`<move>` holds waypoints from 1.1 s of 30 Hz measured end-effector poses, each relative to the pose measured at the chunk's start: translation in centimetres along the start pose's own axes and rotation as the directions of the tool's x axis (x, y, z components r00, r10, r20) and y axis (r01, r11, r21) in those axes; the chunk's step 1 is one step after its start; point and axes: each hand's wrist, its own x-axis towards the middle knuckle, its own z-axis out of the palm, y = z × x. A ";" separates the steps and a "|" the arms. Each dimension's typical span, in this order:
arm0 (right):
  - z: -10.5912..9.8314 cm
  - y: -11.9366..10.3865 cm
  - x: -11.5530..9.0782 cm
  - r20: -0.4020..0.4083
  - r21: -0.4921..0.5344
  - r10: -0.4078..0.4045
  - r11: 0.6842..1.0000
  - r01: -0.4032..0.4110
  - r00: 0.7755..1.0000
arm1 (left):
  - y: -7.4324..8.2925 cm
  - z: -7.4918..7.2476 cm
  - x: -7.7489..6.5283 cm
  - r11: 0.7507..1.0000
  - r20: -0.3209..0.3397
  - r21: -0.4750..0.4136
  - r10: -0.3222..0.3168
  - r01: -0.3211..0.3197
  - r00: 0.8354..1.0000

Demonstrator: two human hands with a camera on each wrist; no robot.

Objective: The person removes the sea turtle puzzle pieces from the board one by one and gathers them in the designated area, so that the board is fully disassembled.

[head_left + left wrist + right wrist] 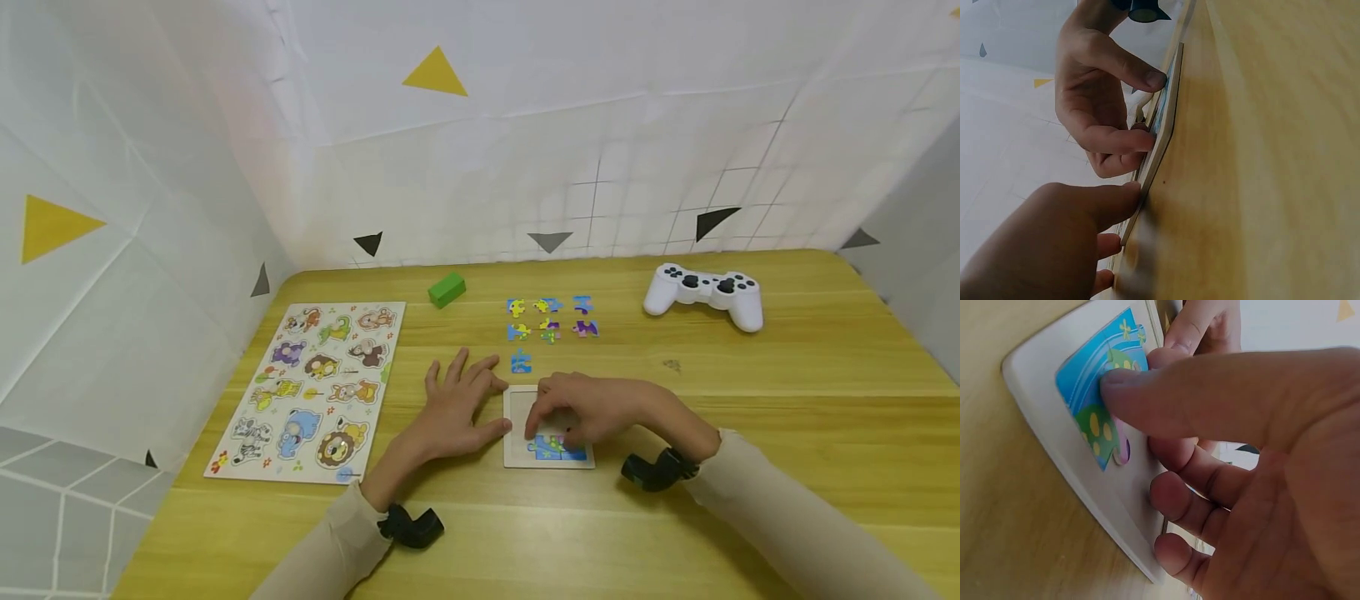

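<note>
White sheeting marked with yellow and dark triangles walls in the light wooden surface before us. Near the middle lies the small square white puzzle tray, and both our hands meet over it.

Our left hand lies flat on the surface with its fingers spread wide and straight, holding nothing; its thumb tip touches the tray's left edge, which the left wrist view also shows.

Our right hand covers most of the tray, fingers curled downward. In the right wrist view the thumb presses on the blue and green jigsaw pieces already seated in the tray's near corner, while the other fingertips rest on the bare part of the tray just past them. Whether a loose piece sits beneath those fingers we cannot tell.

Just beyond our left fingertips lies a single blue puzzle piece, and farther out sits a cluster of loose colourful puzzle pieces. Well left of our left fingers lies the cartoon animal puzzle board. A green rectangular block sits beyond them, and a white game controller rests well beyond our right fingers.
</note>
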 end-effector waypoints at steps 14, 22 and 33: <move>0.3 -0.1 0.1 -0.002 -0.010 -0.023 1.000 0.023 1.000 | 0.0 0.0 0.0 1.000 0.001 -0.004 -0.004 0.004 1.000; 0.6 0.0 0.4 -0.023 0.033 -0.095 0.995 0.095 0.995 | 0.1 0.0 0.0 1.000 -0.007 -0.014 -0.004 0.004 1.000; 0.9 0.5 0.5 -0.019 0.228 -0.114 0.967 0.115 0.993 | 0.0 0.0 0.0 1.000 -0.004 -0.012 -0.009 0.009 1.000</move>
